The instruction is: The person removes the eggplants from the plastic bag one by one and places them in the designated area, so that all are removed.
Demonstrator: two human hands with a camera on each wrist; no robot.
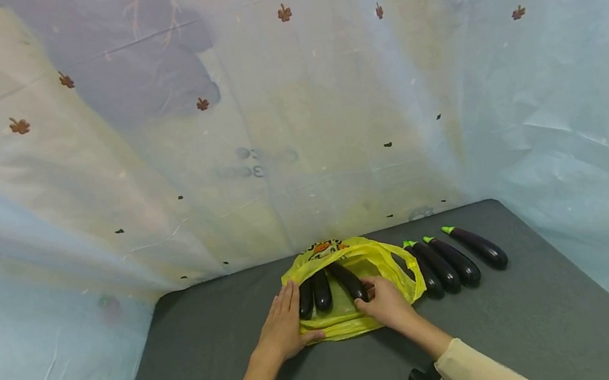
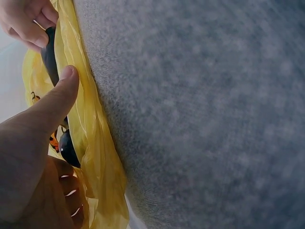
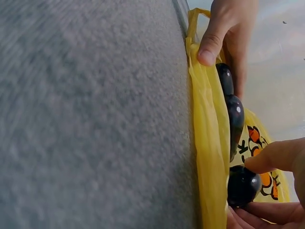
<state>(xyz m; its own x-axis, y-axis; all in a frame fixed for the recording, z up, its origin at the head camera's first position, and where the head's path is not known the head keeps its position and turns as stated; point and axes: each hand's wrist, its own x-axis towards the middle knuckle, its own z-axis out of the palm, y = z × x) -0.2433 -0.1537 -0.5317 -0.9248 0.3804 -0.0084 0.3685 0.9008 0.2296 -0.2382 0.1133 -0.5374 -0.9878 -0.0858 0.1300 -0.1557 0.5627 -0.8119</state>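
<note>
A yellow plastic bag (image 1: 346, 328) lies with its mouth toward the person, several dark eggplants inside. My right hand (image 1: 388, 303) pinches the rounded end of one eggplant (image 1: 348, 281) at the mouth; the right wrist view shows thumb and fingers around that eggplant (image 3: 243, 186). On the bag's left side rests my left hand (image 1: 281, 327), fingers extended along it and thumb on the lower edge, as the left wrist view shows with the thumb over the yellow film (image 2: 90, 119). Two other eggplants (image 1: 322, 291) lie beside the left hand. Their far ends are hidden by the bag.
Several eggplants (image 1: 456, 261) lie in a row right of the bag on the dark grey table (image 1: 524, 328), the rightmost (image 1: 478, 247) slightly apart. The bag's handle overlaps the nearest one. A patterned plastic sheet (image 1: 327, 111) hangs behind and at both sides.
</note>
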